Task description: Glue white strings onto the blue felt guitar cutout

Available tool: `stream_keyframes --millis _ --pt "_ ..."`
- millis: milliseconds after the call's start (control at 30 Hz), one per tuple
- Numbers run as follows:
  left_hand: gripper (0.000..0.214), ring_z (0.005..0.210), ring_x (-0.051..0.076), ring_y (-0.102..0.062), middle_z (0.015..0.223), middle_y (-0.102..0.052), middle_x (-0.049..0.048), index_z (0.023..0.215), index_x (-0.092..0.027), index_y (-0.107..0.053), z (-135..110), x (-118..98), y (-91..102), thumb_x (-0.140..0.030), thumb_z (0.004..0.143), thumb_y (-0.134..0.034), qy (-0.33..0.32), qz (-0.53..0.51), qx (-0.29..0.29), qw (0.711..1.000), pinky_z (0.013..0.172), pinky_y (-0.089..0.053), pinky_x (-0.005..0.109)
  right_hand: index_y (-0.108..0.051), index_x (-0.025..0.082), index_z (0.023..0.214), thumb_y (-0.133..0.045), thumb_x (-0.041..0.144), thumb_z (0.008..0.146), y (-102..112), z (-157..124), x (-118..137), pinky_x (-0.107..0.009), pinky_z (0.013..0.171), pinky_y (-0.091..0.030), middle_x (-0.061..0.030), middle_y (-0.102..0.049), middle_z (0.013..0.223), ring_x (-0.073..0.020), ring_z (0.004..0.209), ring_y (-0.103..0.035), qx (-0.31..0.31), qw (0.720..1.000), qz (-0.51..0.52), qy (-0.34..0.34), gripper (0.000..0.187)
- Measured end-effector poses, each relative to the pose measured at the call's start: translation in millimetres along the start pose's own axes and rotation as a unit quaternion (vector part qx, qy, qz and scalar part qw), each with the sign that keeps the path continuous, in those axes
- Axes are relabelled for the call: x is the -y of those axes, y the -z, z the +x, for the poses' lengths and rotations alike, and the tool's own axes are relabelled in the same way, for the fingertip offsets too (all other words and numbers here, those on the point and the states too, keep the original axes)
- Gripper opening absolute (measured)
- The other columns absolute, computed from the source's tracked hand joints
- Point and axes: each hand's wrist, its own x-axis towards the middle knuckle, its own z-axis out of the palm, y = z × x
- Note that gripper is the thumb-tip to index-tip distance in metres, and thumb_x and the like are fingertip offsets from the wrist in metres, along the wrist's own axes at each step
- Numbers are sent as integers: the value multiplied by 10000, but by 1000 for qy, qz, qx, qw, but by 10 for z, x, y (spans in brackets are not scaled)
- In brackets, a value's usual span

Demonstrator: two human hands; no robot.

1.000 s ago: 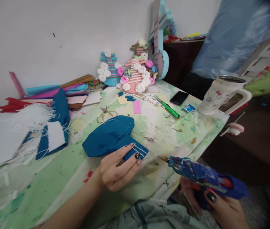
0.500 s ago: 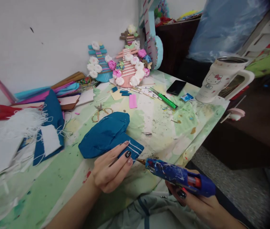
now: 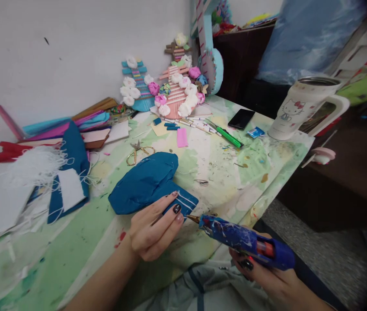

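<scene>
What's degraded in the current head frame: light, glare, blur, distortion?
Head view: dim, fairly even light, no hard shadows standing out; head view: pale sheen on the blue plastic; head view: right edge falls to black; head view: white string smears together, glue gun reads clearer; head view: white mug leans, probably wide-angle stretch.

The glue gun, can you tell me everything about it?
The glue gun is blue, plastic-looking and streaked with whitish strands. Its pointed metallic nozzle faces the blue shape; whether they touch is unclear. A red part shows near its back, a red glow beneath. The right hand grips it from below.
</scene>
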Motion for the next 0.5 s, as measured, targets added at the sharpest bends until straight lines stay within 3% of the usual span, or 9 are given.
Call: stream_keyframes --millis 233,400,500 --pt "118 1165 318 -564 1169 -611 145 905 -61 -626 18 10 -9 -27 832 -539 1 15 -15 1000 869 -586 408 -536 254 1257 -611 417 817 21 -43 -78 -343 687 -570 -119 -656 1075 -248 824 -674 2 999 25 -29 475" --pt "138 1171 307 -562 1118 -636 136 931 -66 -627 36 9 -13 -35 841 -528 4 7 -3 1000 859 -592 397 -565 246 1199 -645 402 794 -36 -98 -38 -349 732 -563 -95 -695 959 -259 847 -683 -45 997 44 -53 441" --pt "143 1164 316 -565 1141 -621 145 935 -56 -628 21 8 -18 -28 830 -535 4 1 2 1000 858 -593 405 -539 243 1225 -656 388 783 -51 -111 -35 -363 736 -568 -115 -682 1029 -274 899 -678 -49 996 42 -63 480"
